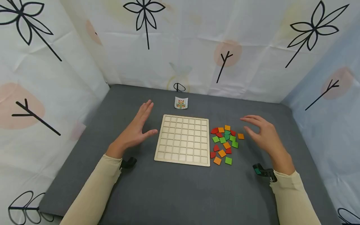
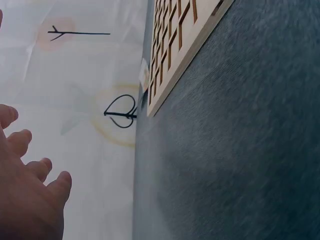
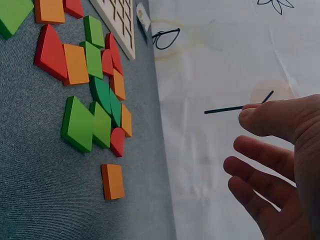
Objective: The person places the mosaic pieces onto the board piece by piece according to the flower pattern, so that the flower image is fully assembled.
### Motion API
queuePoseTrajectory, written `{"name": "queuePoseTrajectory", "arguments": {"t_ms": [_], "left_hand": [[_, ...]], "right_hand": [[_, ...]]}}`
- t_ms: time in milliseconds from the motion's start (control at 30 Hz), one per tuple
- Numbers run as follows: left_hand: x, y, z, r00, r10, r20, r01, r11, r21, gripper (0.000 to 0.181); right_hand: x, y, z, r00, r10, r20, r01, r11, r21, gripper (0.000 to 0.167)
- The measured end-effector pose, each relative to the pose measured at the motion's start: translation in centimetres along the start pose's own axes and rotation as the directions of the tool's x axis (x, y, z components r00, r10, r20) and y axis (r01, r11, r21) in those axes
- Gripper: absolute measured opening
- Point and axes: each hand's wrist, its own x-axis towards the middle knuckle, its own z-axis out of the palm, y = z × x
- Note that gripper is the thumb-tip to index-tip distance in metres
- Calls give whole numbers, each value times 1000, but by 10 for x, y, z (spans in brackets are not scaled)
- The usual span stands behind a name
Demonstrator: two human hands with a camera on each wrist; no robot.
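A pale wooden grid board (image 1: 182,139) with square recesses lies on the grey table. Just right of it are scattered several small flat tiles, among them an orange tile (image 1: 217,160), a light green tile (image 1: 228,160), a red tile (image 1: 216,148) and a dark green tile (image 1: 227,137). My left hand (image 1: 136,128) hovers to the left of the board, fingers extended and thumb toward its edge, holding nothing. To the right of the tiles my right hand (image 1: 262,132) is raised with loosely bent fingers and nothing in its grasp. A lone orange tile (image 3: 113,181) lies nearest to it.
A small card (image 1: 181,102) with a coloured picture lies behind the board on the table (image 1: 180,190). White cloth (image 1: 197,56) with black plant drawings hangs around the back and sides. Each wrist wears a dark strap, such as the right strap (image 1: 264,172).
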Motion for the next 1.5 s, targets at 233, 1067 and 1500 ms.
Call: {"name": "queuePoseTrajectory", "arguments": {"t_ms": [233,1067,1500], "left_hand": [[0,-1,17,998,-29,61,36,993,-113,103],[-3,-19,61,964,-68,259,113,980,-161,117],[-2,-16,63,945,-24,327,-7,995,96,123]], "right_hand": [[-2,7,4,994,3,109,-7,999,37,41],[-6,24,33,957,118,266,-143,987,77,29],[-2,29,48,947,112,300,-130,991,38,26]]}}
